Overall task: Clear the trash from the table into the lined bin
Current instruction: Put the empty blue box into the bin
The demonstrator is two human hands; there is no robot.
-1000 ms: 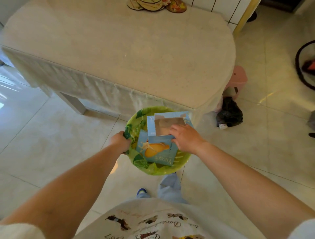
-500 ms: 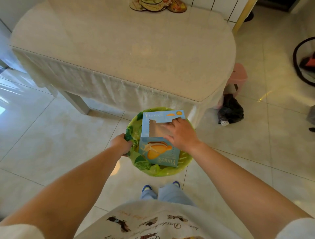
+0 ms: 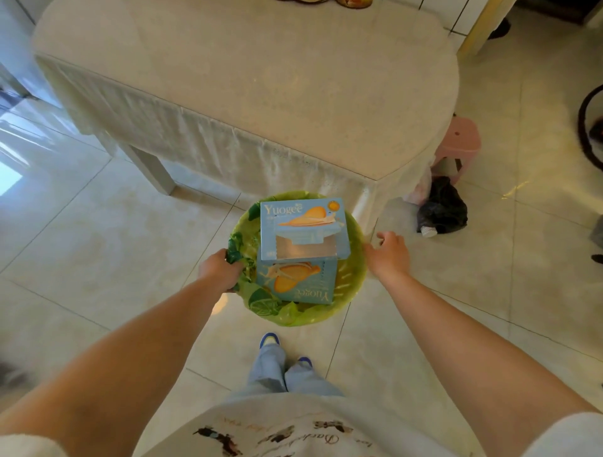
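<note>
Blue box (image 3: 301,248) between both hands

A cloth-covered table (image 3: 261,91) on a pale tiled floor (image 3: 81,228).
Decorated mats (image 3: 326,1) lie at the table's far edge. On the floor stand the lined bin (image 3: 354,261), a pink stool (image 3: 460,140) and a dark bag (image 3: 442,208).

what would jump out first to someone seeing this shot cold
A pale blue carton printed with orange fruit sits in the mouth of the green-lined bin on the tiled floor, just in front of the cloth-covered table. The left hand grips the liner at the bin's left rim; the right hand hovers open by its right rim.
</note>
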